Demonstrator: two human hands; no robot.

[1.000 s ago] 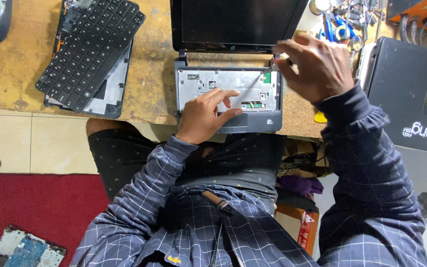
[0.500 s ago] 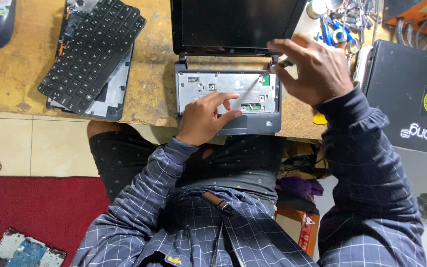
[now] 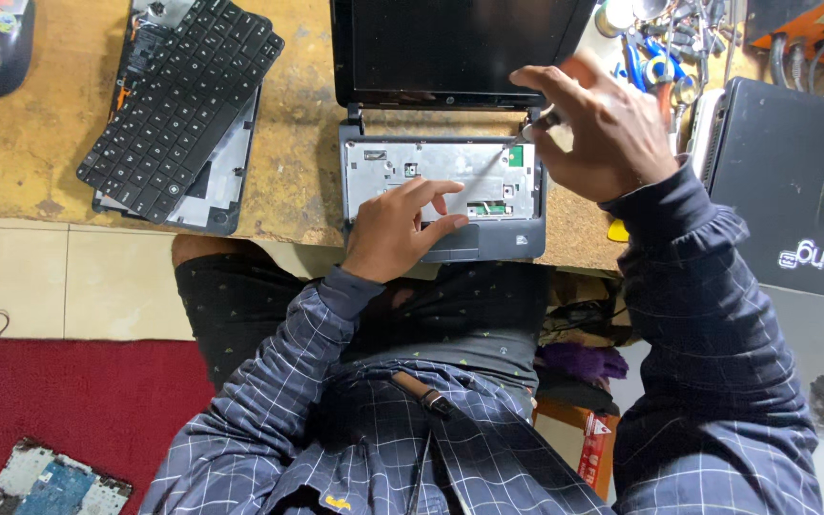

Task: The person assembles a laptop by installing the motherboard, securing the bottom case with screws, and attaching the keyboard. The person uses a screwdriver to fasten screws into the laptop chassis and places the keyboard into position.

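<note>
Worn wooden bench (image 3: 298, 143) — tiled floor (image 3: 69, 277), red mat (image 3: 50, 391).

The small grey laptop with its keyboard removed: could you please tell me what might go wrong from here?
The small grey laptop overhangs the wooden bench edge; pressure from the left hand might tip it. The right hand works a thin tool near the hinge; a slip could scratch the black screen. The loose black keyboard lies tilted on another part and may slide.

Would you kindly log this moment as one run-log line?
left hand: flat on opened laptop base | right hand: pinching small tool near hinge | detached keyboard: on bench, left
</note>
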